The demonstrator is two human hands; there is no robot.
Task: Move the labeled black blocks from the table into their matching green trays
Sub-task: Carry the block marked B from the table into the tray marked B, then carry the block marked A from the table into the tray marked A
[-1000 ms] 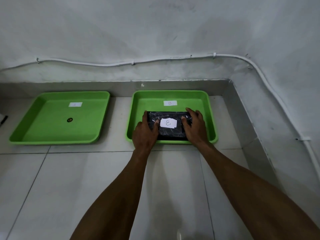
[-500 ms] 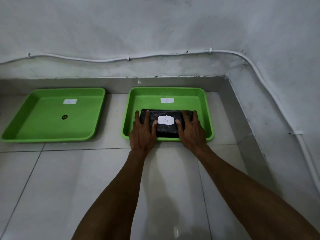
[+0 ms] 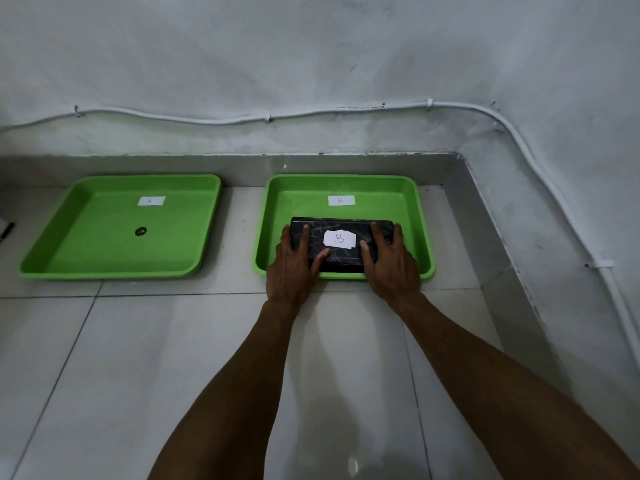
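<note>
A black block (image 3: 341,230) with a white paper label marked B lies in the near half of the right green tray (image 3: 381,195), which carries its own B label at the back. My left hand (image 3: 292,268) grips the block's left end, fingers over its top. My right hand (image 3: 391,268) holds the right end the same way. The left green tray (image 3: 104,258), labeled A, holds no block, only a small dark round mark on its floor.
Both trays sit on a white tiled surface against a grey wall at the back and right. A white cable (image 3: 242,117) runs along the wall. A dark pen-like object (image 3: 7,230) shows at the far left edge.
The block has settled lower into tray B. My hands stay on its ends, now flatter over its top. The view has shifted slightly.
</note>
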